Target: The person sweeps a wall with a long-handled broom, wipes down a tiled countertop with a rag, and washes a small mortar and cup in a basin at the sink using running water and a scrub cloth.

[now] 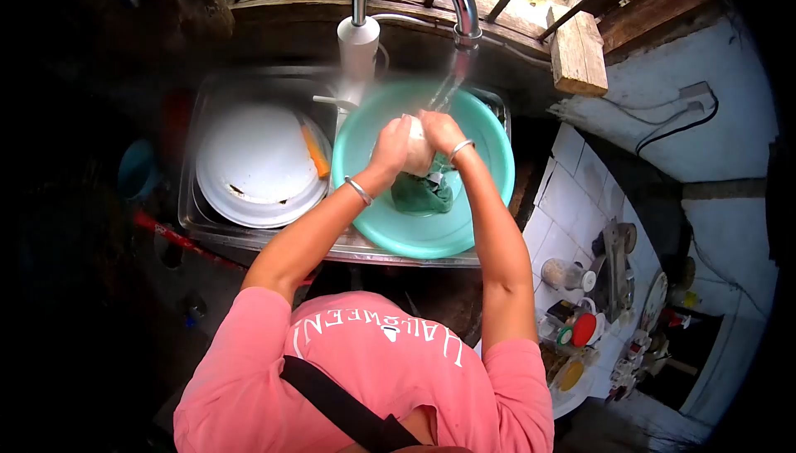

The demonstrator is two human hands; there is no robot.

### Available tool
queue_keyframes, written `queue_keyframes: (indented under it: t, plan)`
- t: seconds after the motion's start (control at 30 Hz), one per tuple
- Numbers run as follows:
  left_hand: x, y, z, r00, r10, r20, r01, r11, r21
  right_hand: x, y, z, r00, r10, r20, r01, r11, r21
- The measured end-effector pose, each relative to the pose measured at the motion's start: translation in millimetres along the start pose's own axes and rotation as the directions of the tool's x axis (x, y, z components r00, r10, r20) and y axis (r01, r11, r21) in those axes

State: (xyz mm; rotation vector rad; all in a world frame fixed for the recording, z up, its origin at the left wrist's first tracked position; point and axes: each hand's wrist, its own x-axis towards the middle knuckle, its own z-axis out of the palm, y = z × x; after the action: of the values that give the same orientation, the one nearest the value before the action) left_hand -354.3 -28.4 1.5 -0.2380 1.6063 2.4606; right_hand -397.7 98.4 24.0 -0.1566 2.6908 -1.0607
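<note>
Over the turquoise basin [489,192], my left hand [390,148] and my right hand [443,131] are close together, fingers curled around a pale, rounded thing [419,153]. It looks like a small bowl or cup, but my fingers hide part of it and its exact kind is unclear. A dark green cloth [419,196] lies in the basin just below my hands. Water runs from the curved tap [466,34] towards my right hand. Each wrist wears a silver bangle.
Left of the basin, white plates [249,163] sit in the metal sink [189,196] with an orange-handled item [315,151] on them. A white tap base [358,55] stands behind. To the right, a tiled counter [572,175] holds jars and containers. A wooden block [579,55] juts from the window ledge.
</note>
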Motion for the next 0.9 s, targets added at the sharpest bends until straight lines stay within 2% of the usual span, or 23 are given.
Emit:
queue_keyframes:
  t: [0.03, 0.07, 0.1, 0.17, 0.23, 0.27, 0.37, 0.4, 0.5, 0.53, 0.57, 0.6, 0.63, 0.67, 0.7, 0.73, 0.77, 0.8, 0.83, 0.87, 0.9]
  plan:
    - [5.1, -3.7, -3.3, 1.000, 0.016, 0.024, -0.016, 1.000, -0.006, -2.1, 1.6, 5.1, 0.996, -0.050, -0.073, 0.043, 0.994, -0.100]
    - [9.2, -5.9, -5.2, 0.999, -0.008, 0.037, 0.010, 0.998, -0.055, -13.0, -13.5, 4.7, 0.977, -0.159, -0.144, 0.111, 0.949, -0.296]
    - [13.1, -6.0, -6.2, 0.998, -0.029, 0.051, 0.034, 0.994, -0.104, -25.6, -33.7, 1.5, 0.961, -0.246, -0.129, 0.168, 0.883, -0.438]
    - [13.4, -2.1, -5.7, 0.995, -0.100, 0.029, 0.104, 0.971, -0.214, -36.6, -28.4, 18.1, 0.870, -0.389, -0.304, 0.205, 0.845, -0.494]
    - [8.1, 14.4, -2.0, 0.979, -0.203, -0.033, 0.181, 0.924, -0.336, -59.9, -38.9, 12.2, 0.769, -0.589, -0.249, 0.367, 0.725, -0.583]
    - [10.2, 20.4, -5.6, 0.985, -0.171, -0.010, 0.157, 0.927, -0.340, -68.0, -42.6, 9.4, 0.703, -0.678, -0.215, 0.436, 0.650, -0.623]
    - [3.3, 24.9, -3.8, 0.984, -0.157, 0.087, 0.178, 0.916, -0.359, -75.3, -38.9, 12.0, 0.735, -0.640, -0.224, 0.402, 0.678, -0.615]
    - [5.0, 22.5, -5.0, 0.991, -0.116, 0.074, 0.133, 0.937, -0.322, -73.5, -44.1, 10.4, 0.703, -0.657, -0.272, 0.418, 0.691, -0.590]
    - [12.1, 12.6, -5.7, 0.998, 0.007, 0.057, 0.004, 0.980, -0.197, -53.9, -52.2, 9.1, 0.778, -0.505, -0.373, 0.323, 0.831, -0.453]
    - [10.3, 12.7, -5.6, 0.998, -0.003, 0.064, 0.012, 0.991, -0.133, -40.1, -40.4, 11.7, 0.804, -0.410, -0.431, 0.273, 0.898, -0.344]
    - [2.9, 19.2, -3.8, 0.998, -0.012, 0.068, 0.017, 0.997, -0.069, -20.0, -21.0, 9.3, 0.904, -0.333, -0.269, 0.246, 0.918, -0.311]
    - [-1.3, 24.4, -3.2, 0.997, -0.017, 0.071, 0.017, 1.000, -0.003, 3.7, 0.5, 2.6, 0.963, -0.251, -0.097, 0.215, 0.934, -0.284]
    - [-3.2, 25.9, -3.4, 0.997, -0.018, 0.071, 0.019, 1.000, -0.013, 15.2, 10.2, -1.1, 0.984, -0.160, 0.079, 0.175, 0.949, -0.263]
    - [-4.6, 27.2, -3.6, 0.997, -0.019, 0.073, 0.021, 0.999, -0.025, 4.3, -16.5, -19.1, 0.981, 0.134, 0.139, -0.149, 0.984, 0.103]
    - [-6.4, 28.1, -3.8, 0.997, -0.022, 0.073, 0.025, 0.999, -0.039, -8.3, -43.0, -36.7, 0.880, 0.369, 0.297, -0.468, 0.781, 0.414]
    - [-6.2, 29.1, -4.7, 0.998, -0.019, 0.061, 0.025, 0.995, -0.100, -6.8, -35.1, -39.0, 0.849, 0.427, 0.311, -0.528, 0.650, 0.547]
    - [-3.9, 30.1, -5.6, 0.999, -0.014, 0.050, 0.022, 0.987, -0.161, 0.0, -12.0, -27.8, 0.938, 0.338, 0.069, -0.322, 0.785, 0.529]
    - [-2.3, 30.3, -5.8, 0.999, -0.011, 0.038, 0.019, 0.974, -0.225, 7.9, 21.2, -8.2, 0.964, 0.206, -0.167, -0.112, 0.887, 0.448]
    - [-1.6, 30.8, -5.2, 0.999, -0.005, 0.037, 0.014, 0.971, -0.237, 10.0, 37.9, 1.4, 0.925, 0.040, -0.378, 0.087, 0.946, 0.313]
    - [-1.7, 31.1, -4.2, 0.999, -0.001, 0.035, 0.010, 0.968, -0.249, -7.5, 15.2, 5.5, 0.816, -0.123, -0.566, 0.206, 0.975, 0.086]
    - [-0.8, 30.5, -3.0, 0.999, 0.005, 0.033, 0.004, 0.965, -0.262, -12.8, 9.0, 16.3, 0.724, -0.300, -0.621, 0.247, 0.954, -0.172]
